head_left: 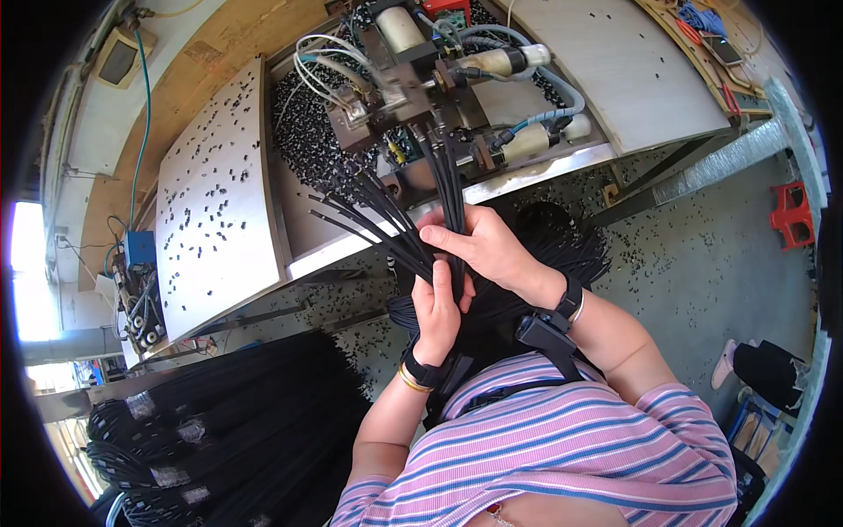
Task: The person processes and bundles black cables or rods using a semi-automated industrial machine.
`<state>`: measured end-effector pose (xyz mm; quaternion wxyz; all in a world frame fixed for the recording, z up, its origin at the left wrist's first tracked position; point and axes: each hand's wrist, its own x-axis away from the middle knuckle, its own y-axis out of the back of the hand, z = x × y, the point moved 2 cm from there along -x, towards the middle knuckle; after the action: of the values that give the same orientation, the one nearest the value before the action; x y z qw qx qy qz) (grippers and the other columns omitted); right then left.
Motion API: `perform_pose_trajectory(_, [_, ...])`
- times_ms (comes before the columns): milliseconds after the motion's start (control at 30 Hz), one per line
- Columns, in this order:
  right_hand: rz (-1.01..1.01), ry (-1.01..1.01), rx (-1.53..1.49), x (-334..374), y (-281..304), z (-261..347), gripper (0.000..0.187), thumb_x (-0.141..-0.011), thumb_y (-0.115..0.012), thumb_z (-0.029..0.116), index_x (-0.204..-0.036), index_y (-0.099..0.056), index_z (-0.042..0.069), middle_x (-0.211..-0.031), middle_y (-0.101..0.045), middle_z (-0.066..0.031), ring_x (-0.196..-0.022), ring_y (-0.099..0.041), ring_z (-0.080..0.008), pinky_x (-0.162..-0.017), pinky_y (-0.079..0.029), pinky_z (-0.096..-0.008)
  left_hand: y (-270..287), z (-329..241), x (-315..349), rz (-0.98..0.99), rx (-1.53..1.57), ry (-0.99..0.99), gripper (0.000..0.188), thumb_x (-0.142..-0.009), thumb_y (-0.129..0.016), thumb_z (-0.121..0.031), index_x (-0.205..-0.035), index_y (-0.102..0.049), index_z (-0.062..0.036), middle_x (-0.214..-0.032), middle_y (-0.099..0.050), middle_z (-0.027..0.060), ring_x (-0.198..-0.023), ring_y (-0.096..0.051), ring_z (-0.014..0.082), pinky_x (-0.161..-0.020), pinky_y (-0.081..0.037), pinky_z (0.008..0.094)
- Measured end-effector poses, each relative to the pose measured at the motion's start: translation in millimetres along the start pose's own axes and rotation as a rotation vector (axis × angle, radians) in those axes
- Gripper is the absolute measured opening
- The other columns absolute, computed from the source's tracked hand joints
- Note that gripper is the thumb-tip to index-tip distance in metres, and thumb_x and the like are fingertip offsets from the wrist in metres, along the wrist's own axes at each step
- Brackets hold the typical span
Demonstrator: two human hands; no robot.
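My left hand is closed round a bunch of black cables, whose free ends fan out up and to the left. Just above it, my right hand grips more of the black cables, with the thumb lying across them; these stand nearly straight up toward the machine. The cable ends reach the front of a metal machine with cylinders and hoses. Below my hands the cables run down over my lap, partly hidden by my hands and arms.
Small black bits lie over the left white panel, in the machine's tray and on the floor. Thick bundles of black cables lie at lower left. A red stool stands at right, near a wrapped table leg.
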<state>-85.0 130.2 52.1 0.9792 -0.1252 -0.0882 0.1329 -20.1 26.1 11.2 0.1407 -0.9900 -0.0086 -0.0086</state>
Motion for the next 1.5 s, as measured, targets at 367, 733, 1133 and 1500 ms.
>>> perform_pose_trajectory(367, [-0.108,0.079,0.078,6.2,0.0,8.4,0.021,-0.087,-0.066,0.02,-0.091,-0.065,0.0,-0.067,-0.062,-0.003,-0.056,-0.057,-0.0076,-0.048,-0.046,-0.0226,-10.6,-3.1,1.6,-0.026,-0.041,-0.038,0.028,-0.103,-0.032,-0.026,-0.101,-0.047,-0.0017,-0.069,-0.057,0.0055,-0.048,-0.044,0.0062,-0.044,-0.034,0.0177])
perform_pose_trajectory(733, [-0.174,0.014,-0.014,-5.0,-9.4,7.8,0.022,-0.087,-0.065,0.02,-0.081,-0.063,-0.001,-0.066,-0.062,-0.0038,-0.055,-0.055,-0.0072,-0.051,-0.044,-0.023,-3.8,-11.9,-6.3,-0.029,-0.027,-0.041,0.027,-0.103,-0.033,-0.027,-0.1,-0.047,-0.003,-0.067,-0.056,0.0041,-0.047,-0.043,0.0053,-0.043,-0.033,0.0176])
perform_pose_trajectory(1133, [0.073,-0.041,0.058,-5.8,-1.8,10.9,0.024,-0.088,-0.065,0.023,-0.093,-0.065,0.0,-0.071,-0.062,-0.0029,-0.057,-0.057,-0.0074,-0.052,-0.046,-0.0242,0.4,-6.1,-5.5,0.01,-0.008,-0.002,0.028,-0.103,-0.032,-0.028,-0.097,-0.046,-0.004,-0.067,-0.055,0.0038,-0.047,-0.043,0.0054,-0.043,-0.033,0.0175])
perform_pose_trajectory(1500, [-0.175,0.134,0.079,9.9,-2.7,1.3,0.02,-0.089,-0.064,0.019,-0.087,-0.065,0.0,-0.07,-0.063,-0.0036,-0.05,-0.056,-0.0066,-0.036,-0.04,-0.0203,-11.2,-10.0,1.0,-0.027,-0.101,-0.058,0.029,-0.103,-0.031,-0.027,-0.097,-0.046,-0.0034,-0.066,-0.055,0.0034,-0.047,-0.044,0.0054,-0.043,-0.033,0.0173])
